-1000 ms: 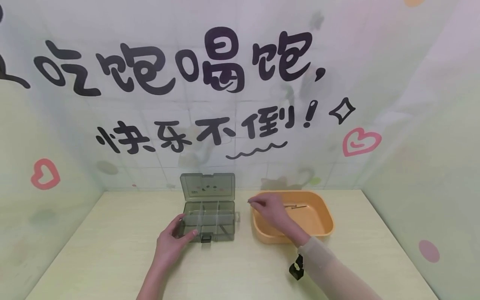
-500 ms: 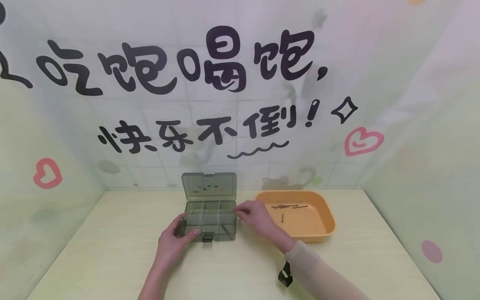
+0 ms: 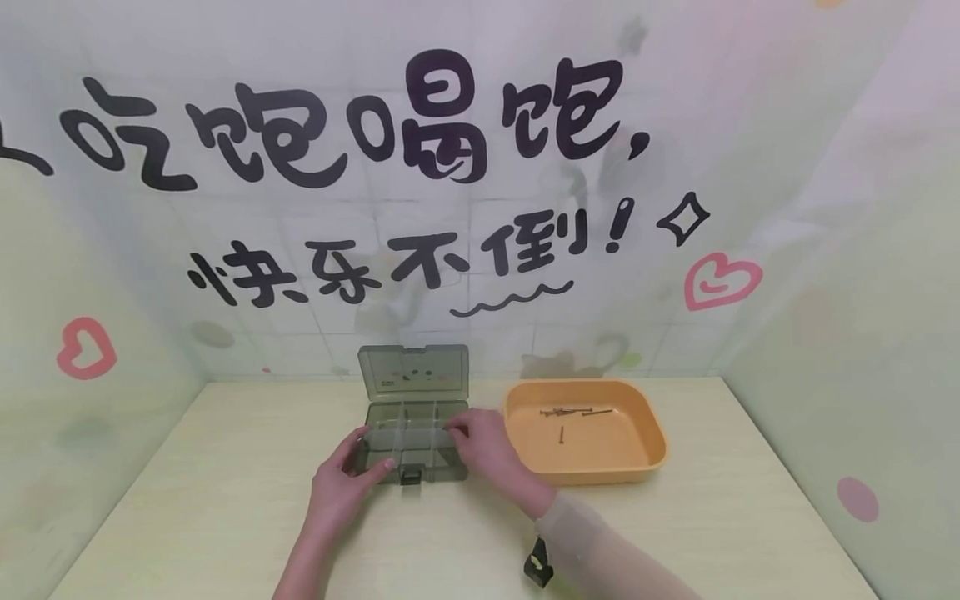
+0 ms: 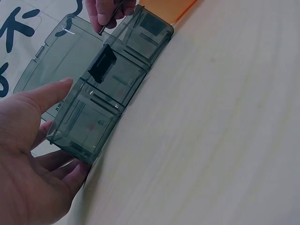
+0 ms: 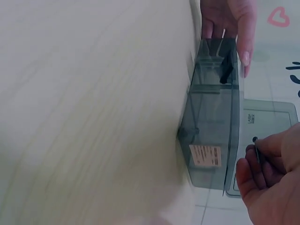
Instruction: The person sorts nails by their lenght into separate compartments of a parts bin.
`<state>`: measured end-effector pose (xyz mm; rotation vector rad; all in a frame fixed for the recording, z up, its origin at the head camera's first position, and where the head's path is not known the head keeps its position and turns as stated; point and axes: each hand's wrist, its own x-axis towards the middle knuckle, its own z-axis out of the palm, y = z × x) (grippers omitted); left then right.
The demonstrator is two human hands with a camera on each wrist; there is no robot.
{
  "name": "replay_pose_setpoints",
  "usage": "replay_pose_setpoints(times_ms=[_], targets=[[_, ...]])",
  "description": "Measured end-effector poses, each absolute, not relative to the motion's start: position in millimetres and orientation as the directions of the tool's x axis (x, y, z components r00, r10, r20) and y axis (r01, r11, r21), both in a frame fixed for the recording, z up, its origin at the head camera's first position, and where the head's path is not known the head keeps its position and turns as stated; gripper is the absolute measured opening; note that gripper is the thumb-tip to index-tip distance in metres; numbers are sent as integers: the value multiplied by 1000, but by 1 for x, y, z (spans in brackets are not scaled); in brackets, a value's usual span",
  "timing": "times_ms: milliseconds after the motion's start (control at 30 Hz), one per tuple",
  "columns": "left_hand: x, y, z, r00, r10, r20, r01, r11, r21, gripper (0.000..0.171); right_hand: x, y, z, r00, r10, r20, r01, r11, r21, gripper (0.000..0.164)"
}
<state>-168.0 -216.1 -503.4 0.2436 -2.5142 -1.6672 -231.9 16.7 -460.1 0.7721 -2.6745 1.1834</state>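
Note:
A translucent grey compartment box (image 3: pixel 417 457) stands on the table with its lid (image 3: pixel 417 372) raised at the back. My left hand (image 3: pixel 341 490) grips the box's left end, thumb on the front rim and fingers around the side. Above the right-hand compartments, my right hand (image 3: pixel 489 450) pinches a thin dark screw (image 4: pixel 111 21) between thumb and fingers. The screw's round head shows in the right wrist view. At least one dark piece lies in the front right compartment, partly covered by my right hand in the head view.
An orange tray (image 3: pixel 651 442) sits to the right of the box. Several loose screws (image 3: pixel 566 411) lie inside it, mostly towards the back. Walls (image 3: pixel 840 400) enclose the table (image 3: pixel 450 542) at the back and both sides. A black device hangs at my right wrist.
My right hand has moved left from over the orange tray to above the box's right compartments, carrying the screw. My left hand keeps its hold on the box.

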Motion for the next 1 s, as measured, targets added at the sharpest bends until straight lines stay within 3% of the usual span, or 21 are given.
replay_pose_setpoints(times_ms=[433, 1000], targets=[[-169, -214, -501, -982, -191, 0, -72, 368, 927, 77, -224, 7, -454, -916, -355, 188, -383, 627, -679, 17], [-167, -217, -501, -980, -199, -11, -88, 382, 920, 78, -227, 7, -458, -895, -380, 233, -431, 608, -667, 14]])
